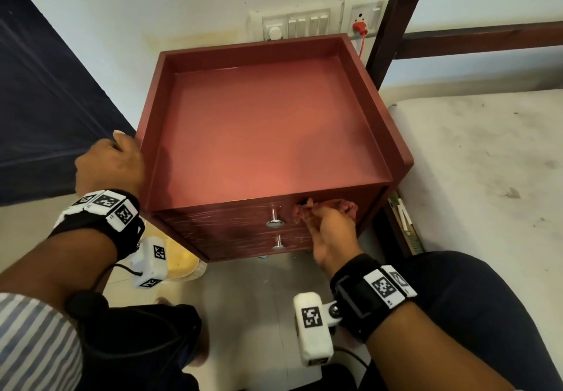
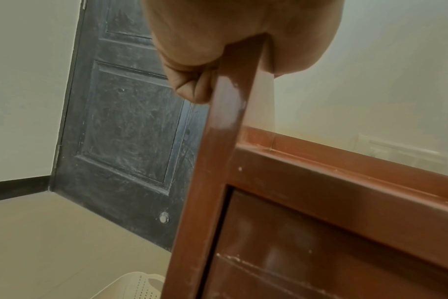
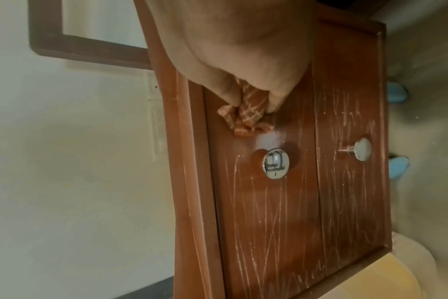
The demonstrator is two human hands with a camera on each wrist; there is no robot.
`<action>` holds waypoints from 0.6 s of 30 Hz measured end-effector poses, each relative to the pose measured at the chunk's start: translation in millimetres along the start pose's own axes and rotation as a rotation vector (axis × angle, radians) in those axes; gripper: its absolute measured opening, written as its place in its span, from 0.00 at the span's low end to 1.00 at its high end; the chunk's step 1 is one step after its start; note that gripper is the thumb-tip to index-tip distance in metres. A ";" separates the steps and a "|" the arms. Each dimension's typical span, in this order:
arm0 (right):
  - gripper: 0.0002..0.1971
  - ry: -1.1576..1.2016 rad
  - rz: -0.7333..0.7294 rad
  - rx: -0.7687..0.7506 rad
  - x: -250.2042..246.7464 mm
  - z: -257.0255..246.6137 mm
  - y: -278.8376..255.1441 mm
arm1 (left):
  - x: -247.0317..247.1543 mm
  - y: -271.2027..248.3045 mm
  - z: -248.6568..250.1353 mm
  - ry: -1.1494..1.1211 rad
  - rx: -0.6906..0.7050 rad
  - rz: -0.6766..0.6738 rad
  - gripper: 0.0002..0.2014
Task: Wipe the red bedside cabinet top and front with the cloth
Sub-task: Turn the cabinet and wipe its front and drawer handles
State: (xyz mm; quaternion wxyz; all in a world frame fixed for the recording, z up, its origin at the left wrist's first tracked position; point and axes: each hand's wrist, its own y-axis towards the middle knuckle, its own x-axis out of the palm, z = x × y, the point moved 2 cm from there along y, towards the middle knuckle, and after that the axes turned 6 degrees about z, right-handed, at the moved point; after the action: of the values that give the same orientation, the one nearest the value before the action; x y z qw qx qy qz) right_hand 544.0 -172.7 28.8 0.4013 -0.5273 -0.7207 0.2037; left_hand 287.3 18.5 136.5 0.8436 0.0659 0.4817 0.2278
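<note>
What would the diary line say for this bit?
step: wiping front | right hand: presses crumpled reddish checked cloth on red wooden cabinet's upper drawer, beside round metal knob | left hand: grips cabinet's left rim

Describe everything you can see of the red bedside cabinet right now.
The red bedside cabinet is a boxy, glossy, wood-look unit standing upright on the floor against the wall, beside a bed. Its recessed top is rimmed on three sides. The darker front carries two stacked drawers streaked with pale scratch-like marks, each with a round chrome knob. The left hand grips the left rim; the right hand presses a crumpled reddish checked cloth against the upper drawer, right of its knob.
</note>
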 end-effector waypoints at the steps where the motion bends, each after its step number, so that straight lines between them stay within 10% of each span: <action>1: 0.18 -0.007 -0.014 0.033 -2.3 -0.3 2.0 | -0.1 -1.2 -0.2 0.001 0.003 0.002 0.32; 5: 0.17 0.122 0.095 -0.155 -19.1 -22.6 20.9 | -1.3 -1.5 -0.1 -0.002 0.016 0.005 0.32; 9: 0.41 -0.085 0.249 -0.215 -24.7 -13.1 27.5 | 0.4 -0.4 1.2 0.002 0.013 0.008 0.31; 15: 0.18 -0.116 0.017 0.097 -13.4 -8.8 17.4 | -3.7 -3.6 4.1 0.018 0.014 -0.003 0.28; 18: 0.22 0.024 0.097 -0.176 -18.9 -24.0 26.3 | -4.9 -4.6 5.2 0.023 0.017 -0.005 0.29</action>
State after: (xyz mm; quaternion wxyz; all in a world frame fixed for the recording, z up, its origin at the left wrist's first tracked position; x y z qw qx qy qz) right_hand 581.0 -183.8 17.4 0.3515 -0.5973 -0.7045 0.1526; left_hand 291.1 12.7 141.5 0.8380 0.0692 0.4934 0.2225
